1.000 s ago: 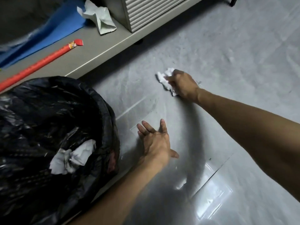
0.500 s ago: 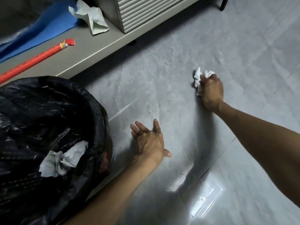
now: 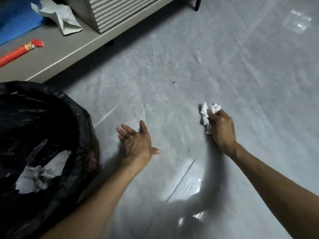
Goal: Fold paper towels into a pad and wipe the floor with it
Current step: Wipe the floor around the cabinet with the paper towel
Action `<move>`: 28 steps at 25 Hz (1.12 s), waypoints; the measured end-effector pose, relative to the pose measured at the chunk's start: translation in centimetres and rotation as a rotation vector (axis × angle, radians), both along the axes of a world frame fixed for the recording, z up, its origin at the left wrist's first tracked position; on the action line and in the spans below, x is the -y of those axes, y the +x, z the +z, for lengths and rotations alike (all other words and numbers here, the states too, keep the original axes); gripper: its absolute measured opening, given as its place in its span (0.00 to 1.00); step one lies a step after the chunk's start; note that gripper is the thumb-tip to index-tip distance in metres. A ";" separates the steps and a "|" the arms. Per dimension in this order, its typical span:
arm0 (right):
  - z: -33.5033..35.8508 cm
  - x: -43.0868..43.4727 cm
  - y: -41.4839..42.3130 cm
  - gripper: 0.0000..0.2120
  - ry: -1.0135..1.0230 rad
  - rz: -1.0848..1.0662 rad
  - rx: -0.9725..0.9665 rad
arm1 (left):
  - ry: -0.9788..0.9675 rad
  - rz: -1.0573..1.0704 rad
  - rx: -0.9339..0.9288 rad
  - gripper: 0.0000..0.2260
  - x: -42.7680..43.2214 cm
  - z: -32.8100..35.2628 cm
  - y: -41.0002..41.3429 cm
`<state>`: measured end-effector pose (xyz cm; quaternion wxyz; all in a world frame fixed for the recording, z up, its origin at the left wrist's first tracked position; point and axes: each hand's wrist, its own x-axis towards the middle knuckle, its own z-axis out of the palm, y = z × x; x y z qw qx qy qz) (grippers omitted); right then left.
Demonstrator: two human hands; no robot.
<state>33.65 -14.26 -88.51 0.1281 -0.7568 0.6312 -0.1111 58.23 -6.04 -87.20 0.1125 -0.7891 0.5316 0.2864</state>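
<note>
- Paper towel wad [image 3: 208,114], white and crumpled, sits on the grey floor [image 3: 172,66] under the front of the right grip [image 3: 221,130]. The grip is curled round the wad, which pokes out ahead of the knuckles and to their left.
- Left grip [image 3: 136,140] lies flat on the floor with fingers straight and spread and the thumb out to the side, holding nothing. It is well to the left of the right grip and a little nearer the person.
- Pale streaks and a dull sheen cover the smooth floor, and small dark specks lie ahead of the right grip and between the two grips.
- A dark seam [image 3: 183,176] crosses the floor behind the right grip, between the forearms, with glare beside it.
- An open black bin bag [image 3: 43,126] stands just left of the left grip, with crumpled white paper [image 3: 39,176] inside.
- Far ahead of the left grip a low grey ledge [image 3: 60,54] runs along the floor. It carries a red tube [image 3: 19,52], a blue sheet [image 3: 15,19], a pale crumpled sheet [image 3: 58,16] and a ribbed grey cabinet [image 3: 117,9].
- A dark furniture leg [image 3: 197,4] stands far ahead of the right grip.
</note>
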 end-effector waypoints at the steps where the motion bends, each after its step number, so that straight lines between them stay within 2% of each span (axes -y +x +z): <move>1: 0.2 -2.8 1.1 0.10 0.067 -0.157 0.233 | 0.003 0.008 -0.007 0.55 -0.1 0.3 -0.2; 2: 0.2 -6.0 2.3 0.09 0.093 -0.190 0.365 | 0.011 0.020 -0.011 0.55 -0.2 0.6 -0.3; 3: 0.1 -8.8 3.6 0.19 0.194 -0.150 0.451 | 0.008 0.029 -0.010 0.53 -0.4 0.8 -0.4; 4: -0.3 -10.6 4.7 0.25 0.296 -0.057 0.437 | -0.016 0.033 -0.012 0.51 -0.6 1.0 -0.5; 5: -0.5 -11.4 5.1 0.28 0.284 0.096 0.355 | -0.068 0.027 -0.017 0.46 -1.1 1.0 -0.7; 6: -0.1 -11.5 4.2 0.28 0.210 0.138 0.279 | -0.146 -0.004 -0.023 0.39 -1.8 1.0 -1.1; 8: 0.6 -10.4 -0.7 0.23 0.102 -0.042 0.186 | -0.288 -0.090 -0.046 0.29 -3.1 0.9 -2.1; 10: 1.7 -9.5 -7.8 0.11 0.020 -0.461 0.185 | -0.324 -0.166 -0.078 0.25 -4.0 0.9 -3.6; 11: 1.8 -9.3 -10.8 0.09 -0.009 -0.606 0.123 | -0.324 -0.194 -0.092 0.24 -4.1 1.0 -4.3; 13: 1.3 -9.4 -14.1 0.12 0.017 -0.790 -0.039 | -0.315 -0.217 -0.116 0.24 -4.2 1.2 -4.9; 14: 0.6 -9.3 -14.1 0.13 0.037 -0.816 -0.069 | -0.317 -0.215 -0.121 0.24 -4.2 1.1 -4.8; 16: -0.1 -9.1 -11.5 0.11 0.006 -0.735 -0.009 | -0.323 -0.212 -0.131 0.26 -4.5 0.8 -4.0; 18: 0.4 -9.2 -7.2 0.06 -0.022 -0.483 0.199 | -0.328 -0.227 -0.136 0.27 -5.0 0.5 -3.5; 20: 0.4 -10.4 -3.3 0.03 0.062 -0.186 0.204 | -0.328 -0.238 -0.128 0.27 -5.3 0.6 -3.7; 22: -0.3 -12.3 -1.4 0.10 0.155 0.122 0.067 | -0.323 -0.241 -0.127 0.26 -5.3 0.8 -4.2; 23: -0.3 -13.5 -1.9 0.10 0.163 0.174 0.052 | -0.320 -0.244 -0.134 0.26 -5.4 0.9 -4.4; 24: -0.4 -14.1 -3.4 0.12 0.081 0.116 -0.010 | -0.318 -0.245 -0.144 0.26 -5.4 1.0 -4.7; 25: -0.2 -14.8 -5.9 0.12 0.011 -0.056 -0.015 | -0.319 -0.245 -0.153 0.25 -5.6 1.0 -4.8; 27: 0.1 -16.4 -11.2 0.06 -0.074 -0.542 0.039 | -0.330 -0.250 -0.163 0.25 -6.1 1.1 -4.9; 28: 0.5 -17.4 -13.2 0.07 -0.100 -0.732 0.019 | -0.334 -0.252 -0.167 0.25 -6.3 1.2 -4.9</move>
